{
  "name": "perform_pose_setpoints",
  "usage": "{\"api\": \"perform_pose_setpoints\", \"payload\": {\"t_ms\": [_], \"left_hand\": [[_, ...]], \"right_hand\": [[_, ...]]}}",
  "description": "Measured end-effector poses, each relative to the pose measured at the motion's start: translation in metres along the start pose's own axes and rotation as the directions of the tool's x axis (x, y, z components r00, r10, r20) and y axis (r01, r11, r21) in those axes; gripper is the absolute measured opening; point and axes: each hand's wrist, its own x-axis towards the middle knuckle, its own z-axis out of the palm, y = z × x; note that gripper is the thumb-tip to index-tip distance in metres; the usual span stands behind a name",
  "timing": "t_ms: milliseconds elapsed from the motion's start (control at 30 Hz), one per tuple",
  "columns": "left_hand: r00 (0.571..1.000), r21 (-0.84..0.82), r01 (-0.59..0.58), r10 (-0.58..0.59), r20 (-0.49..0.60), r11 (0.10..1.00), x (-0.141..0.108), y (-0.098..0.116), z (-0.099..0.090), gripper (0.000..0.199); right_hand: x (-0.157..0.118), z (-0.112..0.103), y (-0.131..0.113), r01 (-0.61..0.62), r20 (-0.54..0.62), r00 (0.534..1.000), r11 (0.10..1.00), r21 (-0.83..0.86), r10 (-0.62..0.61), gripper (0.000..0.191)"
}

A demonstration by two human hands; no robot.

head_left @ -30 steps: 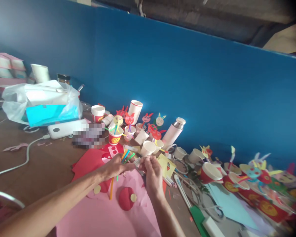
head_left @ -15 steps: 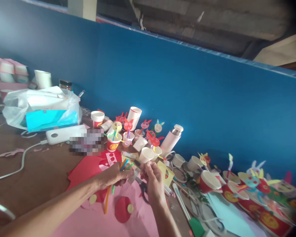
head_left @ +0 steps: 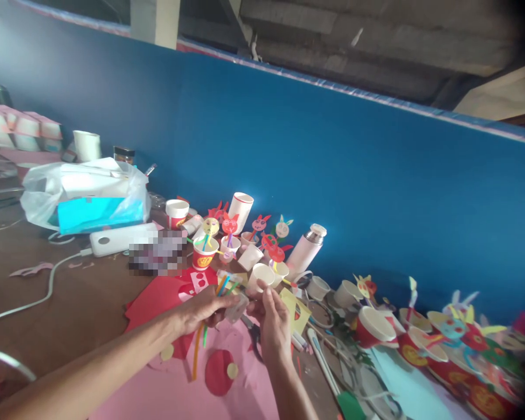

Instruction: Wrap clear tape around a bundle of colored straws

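My left hand (head_left: 203,310) is closed around several narrow coloured strips: an orange strip (head_left: 196,353), with blue and green ones beside it. A small translucent, whitish piece (head_left: 236,309), perhaps a tape roll, also sits at its fingertips. Close by on the right, my right hand (head_left: 272,324) has thumb and fingers drawn together; whatever they pinch is too small to make out. Below both hands lies a pink paper sheet (head_left: 236,402) bearing a red paper circle (head_left: 219,372) and a small yellow disc (head_left: 232,371). Dark-handled scissors (head_left: 254,338) lie partly behind my right hand.
Paper cups with paper animal faces stand behind my hands, among them a red cup (head_left: 205,256). A pink thermos (head_left: 304,254) leans by the blue partition (head_left: 332,163). More decorated cups (head_left: 424,344) crowd the right. At left are a plastic bag (head_left: 39,195) and a white power bank (head_left: 122,238).
My right fingers have shifted slightly, and a dark tip seen between the hands no longer shows. The whitish piece is turned differently. The view has swung slightly left.
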Motion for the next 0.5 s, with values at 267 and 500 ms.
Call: {"api": "perform_pose_setpoints", "payload": {"t_ms": [267, 500], "left_hand": [[0.988, 0.061, -0.113, 0.118, -0.097, 0.992, 0.001, -0.001, -0.002, 0.040], [0.936, 0.228, -0.281, 0.318, -0.149, 0.932, -0.001, -0.002, -0.003, 0.039]], "right_hand": [[-0.002, -0.002, 0.001, 0.066, -0.063, 0.994, 0.937, -0.344, -0.093, 0.044], [-0.012, 0.008, -0.005, 0.278, 0.129, 0.961, 0.835, -0.475, -0.246, 0.037]]}}
